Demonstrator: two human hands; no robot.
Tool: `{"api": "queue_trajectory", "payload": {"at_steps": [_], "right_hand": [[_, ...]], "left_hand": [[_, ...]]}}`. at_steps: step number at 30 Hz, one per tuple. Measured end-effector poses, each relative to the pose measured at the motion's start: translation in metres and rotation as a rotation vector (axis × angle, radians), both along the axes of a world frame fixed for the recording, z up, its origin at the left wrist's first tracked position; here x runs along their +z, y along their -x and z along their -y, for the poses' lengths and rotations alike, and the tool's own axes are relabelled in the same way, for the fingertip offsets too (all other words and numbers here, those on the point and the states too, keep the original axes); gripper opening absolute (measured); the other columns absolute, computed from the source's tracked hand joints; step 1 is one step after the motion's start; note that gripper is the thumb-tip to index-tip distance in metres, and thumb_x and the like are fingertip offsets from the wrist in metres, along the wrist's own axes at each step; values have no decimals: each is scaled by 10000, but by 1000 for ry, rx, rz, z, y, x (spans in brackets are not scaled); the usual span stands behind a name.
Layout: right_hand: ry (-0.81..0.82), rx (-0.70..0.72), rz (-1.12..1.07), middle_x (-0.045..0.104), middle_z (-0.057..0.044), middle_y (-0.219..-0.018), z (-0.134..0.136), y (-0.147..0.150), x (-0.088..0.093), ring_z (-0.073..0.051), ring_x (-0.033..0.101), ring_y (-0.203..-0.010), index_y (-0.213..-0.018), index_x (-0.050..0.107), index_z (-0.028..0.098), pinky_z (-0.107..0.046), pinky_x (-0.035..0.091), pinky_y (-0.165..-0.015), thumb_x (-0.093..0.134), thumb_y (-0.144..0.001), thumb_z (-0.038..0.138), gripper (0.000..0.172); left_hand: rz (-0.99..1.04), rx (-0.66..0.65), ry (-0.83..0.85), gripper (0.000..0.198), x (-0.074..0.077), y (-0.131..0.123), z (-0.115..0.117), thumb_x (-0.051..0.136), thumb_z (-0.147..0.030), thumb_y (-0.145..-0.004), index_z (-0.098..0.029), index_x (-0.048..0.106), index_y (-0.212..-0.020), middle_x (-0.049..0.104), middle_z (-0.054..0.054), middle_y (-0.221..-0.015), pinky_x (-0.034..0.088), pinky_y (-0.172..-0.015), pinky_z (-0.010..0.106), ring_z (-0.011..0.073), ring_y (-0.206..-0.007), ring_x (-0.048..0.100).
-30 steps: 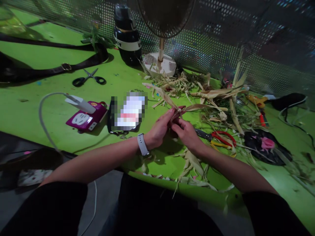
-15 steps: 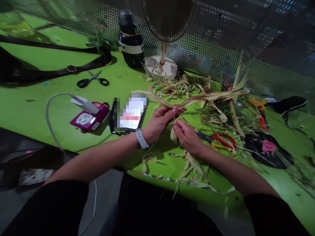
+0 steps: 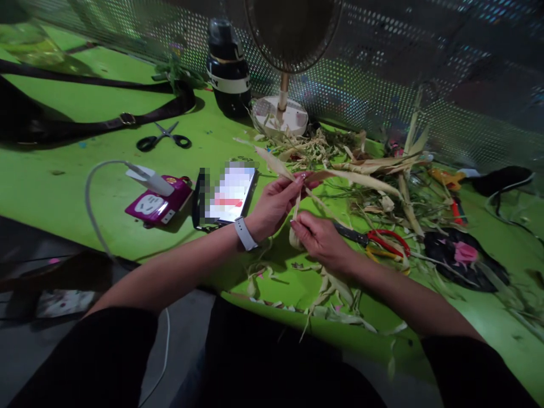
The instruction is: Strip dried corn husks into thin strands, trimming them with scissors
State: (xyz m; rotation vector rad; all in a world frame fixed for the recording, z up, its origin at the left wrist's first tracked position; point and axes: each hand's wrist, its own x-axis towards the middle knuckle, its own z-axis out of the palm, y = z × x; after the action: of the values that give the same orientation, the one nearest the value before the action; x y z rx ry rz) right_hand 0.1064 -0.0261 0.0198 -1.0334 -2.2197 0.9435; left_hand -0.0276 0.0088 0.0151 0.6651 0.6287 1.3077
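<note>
Between the thumb and fingers of my left hand (image 3: 278,205) several pale dried corn husk strips (image 3: 361,180) are pinched where they cross. One strip points up and left, another stretches out to the right. Just below, my right hand (image 3: 322,237) is closed on a husk strip (image 3: 297,207) that runs down from the left fingertips; its loose end hangs under the fist. Red-and-yellow-handled pliers (image 3: 385,245) lie beside the right wrist, their tip partly behind that hand. More husk scraps (image 3: 335,286) are strewn on the green table (image 3: 229,263) below my hands.
Left of my hands are a phone (image 3: 232,192), a purple power adapter (image 3: 159,204) with a white plug, and black scissors (image 3: 164,136). A dark bottle (image 3: 229,85) and a fan (image 3: 283,110) stand behind. Dried husks and grass (image 3: 378,198) pile up at right, near a black pad (image 3: 450,272).
My right hand has moved slightly down and left, drawing its strip away from the left fingers. The strip ends around my left hand have shifted, and the right one now droops lower.
</note>
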Motion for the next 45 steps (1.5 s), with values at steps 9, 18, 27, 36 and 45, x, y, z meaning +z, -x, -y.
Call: {"api": "queue_trajectory", "payload": {"at_steps": [9,18,27,36,45], "right_hand": [[282,-413,-447,377,42,-462,-19,-14,-8,-112,331,-409,-589,451,230,-276,265,-418,413,-908,598,489],[26,-237,-88,434,27,-525,-5,-13,-2,-135,416,-486,-649,400,244,-289,334,-536,327,-962,508,416],[-236,-15,160,448,19,-541,-15,-22,19,-124,392,-504,-632,407,228,-282,300,-551,470,-856,367,272],[58,-58,81,533,15,-670,-45,-50,37,-135,471,-611,-753,563,205,-268,345,-575,531,-834,357,175],[175,-392,-141,429,30,-473,-39,-34,22,-113,395,-451,-560,461,225,-273,308,-474,466,-880,602,495]], "left_hand": [[-11,-102,-34,281,-4,3,2,789,-320,-699,-163,699,-914,746,54,-898,475,-951,354,194,-985,682],[-185,-34,-113,336,-10,1,1,775,-374,-720,-160,731,-975,744,60,-860,488,-740,256,141,-793,660],[-198,-99,-126,300,-4,9,-3,755,-377,-735,-183,706,-959,702,34,-870,498,-658,236,144,-810,650],[-302,-203,-158,312,-3,9,-2,788,-280,-693,-164,684,-963,647,2,-830,425,-612,205,70,-673,551],[-444,-386,-270,202,4,12,0,698,-315,-798,-150,692,-914,579,-5,-682,361,-564,212,75,-605,477]]}}
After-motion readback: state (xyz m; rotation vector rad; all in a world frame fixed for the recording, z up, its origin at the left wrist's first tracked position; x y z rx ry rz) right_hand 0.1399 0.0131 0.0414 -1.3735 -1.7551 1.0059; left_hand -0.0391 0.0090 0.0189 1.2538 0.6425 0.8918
